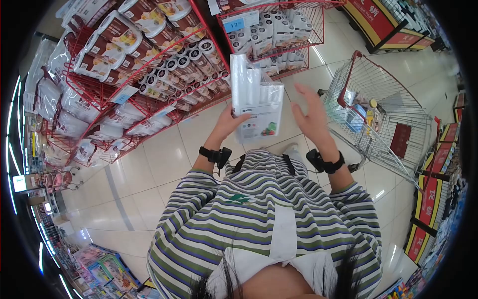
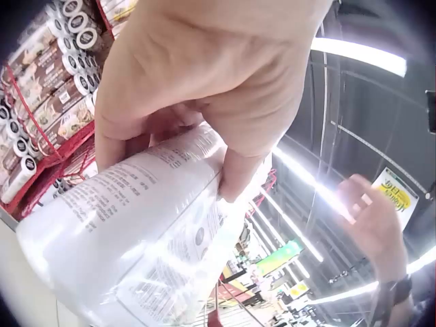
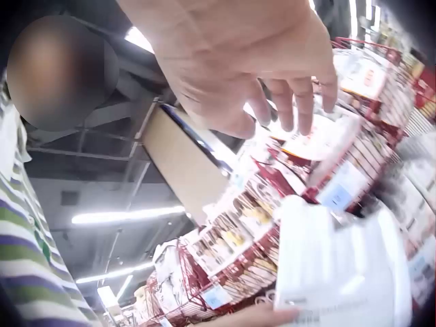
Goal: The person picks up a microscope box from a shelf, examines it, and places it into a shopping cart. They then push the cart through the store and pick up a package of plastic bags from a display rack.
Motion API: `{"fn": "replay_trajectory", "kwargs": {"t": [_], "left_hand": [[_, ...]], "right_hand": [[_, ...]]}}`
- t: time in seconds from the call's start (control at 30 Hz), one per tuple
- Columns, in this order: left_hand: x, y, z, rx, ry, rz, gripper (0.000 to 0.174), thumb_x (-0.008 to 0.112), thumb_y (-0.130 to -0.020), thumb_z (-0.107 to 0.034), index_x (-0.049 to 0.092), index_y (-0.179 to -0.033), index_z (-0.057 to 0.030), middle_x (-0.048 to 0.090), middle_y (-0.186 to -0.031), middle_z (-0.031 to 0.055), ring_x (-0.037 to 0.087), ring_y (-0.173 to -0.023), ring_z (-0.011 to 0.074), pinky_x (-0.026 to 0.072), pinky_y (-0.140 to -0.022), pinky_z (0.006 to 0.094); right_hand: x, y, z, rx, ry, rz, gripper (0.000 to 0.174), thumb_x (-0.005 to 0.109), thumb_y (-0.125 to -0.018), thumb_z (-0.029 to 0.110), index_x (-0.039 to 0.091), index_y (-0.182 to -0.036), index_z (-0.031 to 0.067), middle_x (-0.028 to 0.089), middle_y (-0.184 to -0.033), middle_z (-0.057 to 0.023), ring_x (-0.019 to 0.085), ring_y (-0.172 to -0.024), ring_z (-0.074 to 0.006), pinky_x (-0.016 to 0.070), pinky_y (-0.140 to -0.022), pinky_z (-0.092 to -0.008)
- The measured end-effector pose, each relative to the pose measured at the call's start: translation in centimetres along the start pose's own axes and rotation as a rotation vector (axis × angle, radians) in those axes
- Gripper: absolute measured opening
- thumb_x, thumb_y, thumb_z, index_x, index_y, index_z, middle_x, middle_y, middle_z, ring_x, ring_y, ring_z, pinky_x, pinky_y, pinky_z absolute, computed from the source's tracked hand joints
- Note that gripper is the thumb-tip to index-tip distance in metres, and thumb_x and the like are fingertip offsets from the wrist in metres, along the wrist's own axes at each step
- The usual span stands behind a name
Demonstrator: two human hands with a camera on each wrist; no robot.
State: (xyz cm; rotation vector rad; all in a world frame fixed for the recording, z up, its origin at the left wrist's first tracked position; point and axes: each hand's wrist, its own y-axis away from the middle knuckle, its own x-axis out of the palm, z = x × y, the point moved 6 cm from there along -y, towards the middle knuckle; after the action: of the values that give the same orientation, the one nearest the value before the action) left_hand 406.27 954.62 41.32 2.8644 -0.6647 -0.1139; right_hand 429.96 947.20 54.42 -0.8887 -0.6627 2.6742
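A clear-wrapped pack of white rolls (image 1: 258, 102), its label printed with vegetables, is held up in front of the striped shirt. My left hand (image 1: 228, 123) grips the pack at its left side, thumb over the front. In the left wrist view the fingers (image 2: 235, 174) curl round the white printed pack (image 2: 129, 225). One roll on the left sticks up higher than the others. Off to the right of the pack, my right hand (image 1: 311, 115) is raised with its fingers spread, apart from the pack. The right wrist view shows this hand (image 3: 255, 75) holding nothing.
Red wire shelves (image 1: 149, 74) of brown-and-white rolls and packs stand at the left. Ahead is another red wire rack (image 1: 279, 37) of similar rolls. A shopping cart (image 1: 383, 107) with a few goods stands at the right, near red-and-yellow display stands (image 1: 432, 189).
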Motion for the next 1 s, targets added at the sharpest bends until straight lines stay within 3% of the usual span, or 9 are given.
{"fn": "replay_trajectory", "kwargs": {"t": [0.07,0.17,0.23,0.3,0.37,0.57,0.83,1.0], "left_hand": [[-1.1,0.4,0.2,-0.019,-0.119,-0.059,0.049,0.071,-0.079,-0.014,0.048,-0.120,0.0023,0.061,-0.108,0.0115,0.060,-0.096,0.0171,0.0487,-0.083,0.0300],[-1.4,1.0,0.0,0.043,-0.013,-0.041,0.048,0.070,-0.079,-0.013,0.049,-0.119,0.0020,0.061,-0.107,0.0107,0.059,-0.095,0.0166,0.0474,-0.084,0.0304],[-2.1,0.8,1.7,0.047,0.027,-0.094,0.047,0.070,-0.079,-0.012,0.049,-0.119,0.0021,0.061,-0.107,0.0105,0.059,-0.094,0.0165,0.0471,-0.084,0.0303],[-2.6,1.1,2.1,-0.001,0.032,-0.166,0.046,0.070,-0.079,-0.011,0.050,-0.117,0.0027,0.061,-0.106,0.0100,0.059,-0.093,0.0162,0.0467,-0.083,0.0299],[-3.4,1.4,2.4,-0.013,-0.011,-0.200,0.043,0.069,-0.079,-0.011,0.051,-0.116,0.0028,0.062,-0.105,0.0096,0.059,-0.092,0.0157,0.0470,-0.081,0.0292],[-3.8,1.9,1.8,-0.048,0.066,-0.197,0.039,0.068,-0.080,-0.010,0.052,-0.114,0.0027,0.062,-0.102,0.0094,0.060,-0.088,0.0141,0.0488,-0.073,0.0270],[-4.1,2.2,1.2,0.020,0.095,-0.262,0.042,0.066,-0.081,-0.008,0.049,-0.117,0.0039,0.062,-0.104,0.0101,0.059,-0.090,0.0149,0.0485,-0.075,0.0275],[-4.6,1.9,2.8,-0.048,0.122,-0.284,0.043,0.068,-0.080,-0.009,0.050,-0.116,0.0039,0.062,-0.103,0.0106,0.060,-0.088,0.0159,0.0489,-0.075,0.0277]], "right_hand": [[-3.6,-2.9,7.2,-0.234,0.043,-0.086,0.037,0.064,-0.075,0.004,0.056,-0.112,-0.0009,0.060,-0.101,-0.0142,0.057,-0.086,-0.0300,0.0464,-0.076,-0.0336],[-8.4,-4.1,15.6,-0.676,-0.019,-0.214,0.026,0.060,-0.075,-0.001,0.058,-0.100,0.0042,0.060,-0.093,-0.0132,0.056,-0.078,-0.0271,0.0448,-0.070,-0.0417],[-11.0,-3.7,20.3,-0.731,0.074,-0.215,0.024,0.063,-0.078,0.006,0.056,-0.101,0.0076,0.060,-0.091,-0.0116,0.054,-0.075,-0.0247,0.0427,-0.071,-0.0447],[-13.0,-2.9,23.4,-0.764,0.096,-0.494,0.025,0.051,-0.090,0.040,0.054,-0.108,0.0224,0.058,-0.089,0.0064,0.050,-0.082,-0.0198,0.0366,-0.078,-0.0403],[-15.3,-2.5,24.3,-0.961,0.034,-0.456,0.024,0.041,-0.094,0.044,0.054,-0.108,0.0282,0.058,-0.089,0.0116,0.050,-0.085,-0.0183,0.0357,-0.077,-0.0363],[-14.6,-3.9,26.6,-1.030,0.191,-0.455,0.024,0.041,-0.095,0.042,0.054,-0.108,0.0273,0.058,-0.089,0.0101,0.050,-0.084,-0.0186,0.0361,-0.076,-0.0367],[-17.1,-6.8,25.4,-1.144,0.210,-0.524,0.024,0.040,-0.095,0.040,0.055,-0.108,0.0259,0.059,-0.090,0.0077,0.050,-0.083,-0.0190,0.0368,-0.075,-0.0374],[-16.7,-5.7,27.4,-1.263,0.194,-0.643,0.024,0.040,-0.095,0.038,0.055,-0.108,0.0251,0.060,-0.090,0.0061,0.050,-0.082,-0.0193,0.0373,-0.074,-0.0378]]}}
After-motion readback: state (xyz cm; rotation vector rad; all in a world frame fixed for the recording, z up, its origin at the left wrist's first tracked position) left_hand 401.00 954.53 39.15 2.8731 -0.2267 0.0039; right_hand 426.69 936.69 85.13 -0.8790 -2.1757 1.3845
